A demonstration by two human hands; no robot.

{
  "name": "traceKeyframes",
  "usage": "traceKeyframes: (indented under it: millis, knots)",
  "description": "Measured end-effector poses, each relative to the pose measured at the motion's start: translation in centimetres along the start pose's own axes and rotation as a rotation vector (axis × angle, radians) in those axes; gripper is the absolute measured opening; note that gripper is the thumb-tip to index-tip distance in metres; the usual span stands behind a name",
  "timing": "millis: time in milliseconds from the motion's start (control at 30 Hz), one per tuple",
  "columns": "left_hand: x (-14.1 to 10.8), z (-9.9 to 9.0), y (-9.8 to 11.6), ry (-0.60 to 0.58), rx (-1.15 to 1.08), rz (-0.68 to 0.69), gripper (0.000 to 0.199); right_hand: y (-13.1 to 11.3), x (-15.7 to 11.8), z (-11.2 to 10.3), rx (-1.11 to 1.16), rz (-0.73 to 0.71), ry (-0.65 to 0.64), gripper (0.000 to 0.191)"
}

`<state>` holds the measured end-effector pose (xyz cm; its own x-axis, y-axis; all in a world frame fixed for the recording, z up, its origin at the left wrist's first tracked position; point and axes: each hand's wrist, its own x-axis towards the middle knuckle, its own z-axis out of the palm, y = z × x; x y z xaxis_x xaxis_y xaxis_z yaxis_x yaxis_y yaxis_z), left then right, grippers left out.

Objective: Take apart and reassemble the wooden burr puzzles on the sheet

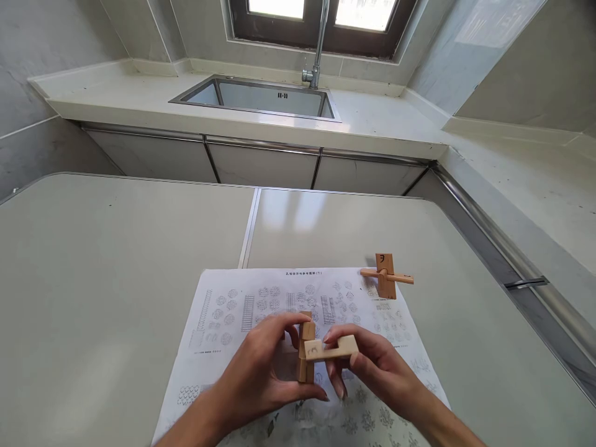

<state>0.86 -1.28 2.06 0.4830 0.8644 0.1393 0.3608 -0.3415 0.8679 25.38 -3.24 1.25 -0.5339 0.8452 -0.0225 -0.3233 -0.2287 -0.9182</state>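
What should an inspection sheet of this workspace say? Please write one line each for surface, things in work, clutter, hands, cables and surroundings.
Surface: pale tabletop with a seam; printed sheet lying on it.
Things in work: upright wooden pieces; notched wooden piece, one end overlapping them in view, contact unclear.
Clutter: crossed wooden assembly at the sheet's far right corner.
Hands: left hand grips the upright pieces; right hand holds the notched piece.
Cables: nothing seen.
Surroundings: counter beyond the tabletop, with sink and tap; window behind.
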Motion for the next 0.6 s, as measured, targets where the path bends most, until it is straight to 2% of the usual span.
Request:
traceKeyframes:
  millis: [133,200,433,600]
  knots:
    - [0.0,0.0,0.1,-0.019,-0.013,0.046,0.087,0.2,0.1,0.7,-0.419,-0.119,0.057,0.031]
    - [0.0,-0.1,0.2,-0.014,-0.015,0.065,0.087,0.4,0.1,1.1,-0.558,-0.183,0.090,0.030]
    - [-0.2,-0.1,0.0,-0.007,-0.037,0.055,0.089,1.3,-0.2,1.7,-0.677,-0.332,0.248,0.022]
    - [-0.1,-0.3,-0.1,-0.019,-0.089,0.012,0.084,1.4,-0.1,1.8,-0.717,-0.375,0.294,0.018]
